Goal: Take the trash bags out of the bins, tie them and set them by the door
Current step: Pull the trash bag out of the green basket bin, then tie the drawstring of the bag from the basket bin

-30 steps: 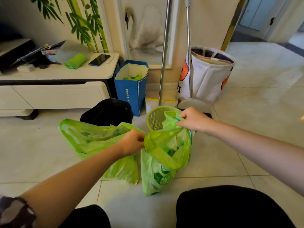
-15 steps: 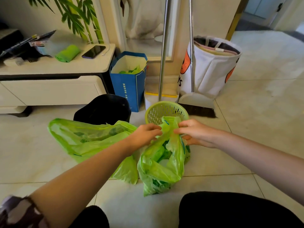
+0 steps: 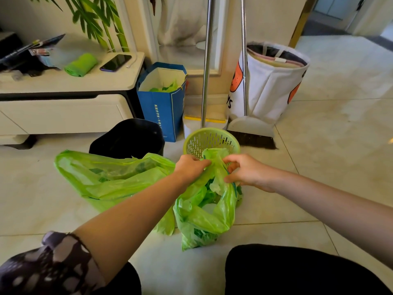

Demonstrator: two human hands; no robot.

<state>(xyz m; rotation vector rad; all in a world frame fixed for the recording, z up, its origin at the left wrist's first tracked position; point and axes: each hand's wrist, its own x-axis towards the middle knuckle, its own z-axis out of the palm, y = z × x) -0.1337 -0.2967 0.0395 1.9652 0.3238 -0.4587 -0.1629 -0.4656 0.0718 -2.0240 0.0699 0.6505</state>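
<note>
A small green trash bag [image 3: 204, 216] full of green scraps stands on the floor tiles in front of my knees. My left hand [image 3: 191, 167] pinches its top edge from the left. My right hand [image 3: 244, 173] grips the top from the right, fingers curled around the plastic. A larger green trash bag [image 3: 110, 179] lies slumped on the floor to the left, its mouth loose. Behind the bags stand a green perforated bin [image 3: 210, 141] and a black bin [image 3: 129, 139].
A blue paper bag [image 3: 163, 111] stands against the wall beside a white low cabinet [image 3: 63, 111] with a phone [image 3: 116, 62] on top. A broom and dustpan [image 3: 251, 133] and a white fabric basket [image 3: 272, 86] stand to the right. A doorway [image 3: 340, 15] opens far right.
Both hands came together at the top of the small bag, which has dropped lower onto the floor. The view has tilted down slightly.
</note>
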